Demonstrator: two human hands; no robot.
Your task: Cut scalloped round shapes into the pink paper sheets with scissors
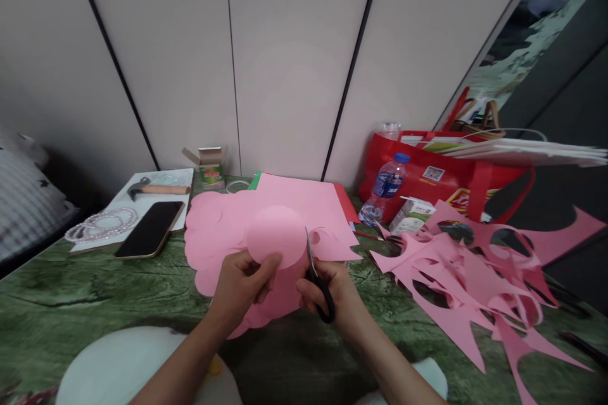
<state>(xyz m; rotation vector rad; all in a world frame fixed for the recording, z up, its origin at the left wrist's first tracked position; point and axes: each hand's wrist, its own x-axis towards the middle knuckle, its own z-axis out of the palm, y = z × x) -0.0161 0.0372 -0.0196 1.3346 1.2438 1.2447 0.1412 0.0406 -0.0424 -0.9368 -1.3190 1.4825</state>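
My left hand (pixel 247 275) pinches the lower edge of a round pink paper circle (pixel 275 234) between thumb and fingers. In my right hand (pixel 330 291) is a pair of scissors (pixel 319 281) with black handles, its blades pointing up at the circle's right edge. Whether the blades touch the paper I cannot tell. Beneath and behind my hands lie many overlapping pink paper circles (pixel 209 228) with scalloped edges. Behind them rests a larger pink paper sheet (pixel 304 193), with green and red paper showing at its sides.
Pink paper offcuts (pixel 456 278) are heaped at right. Behind them stand a red bag (pixel 418 183), a water bottle (pixel 387 186) and a small white box (pixel 412 215). At left are a phone (pixel 151 229), a hammer (pixel 159 188), beads (pixel 102 226) and a small open carton (pixel 211 168).
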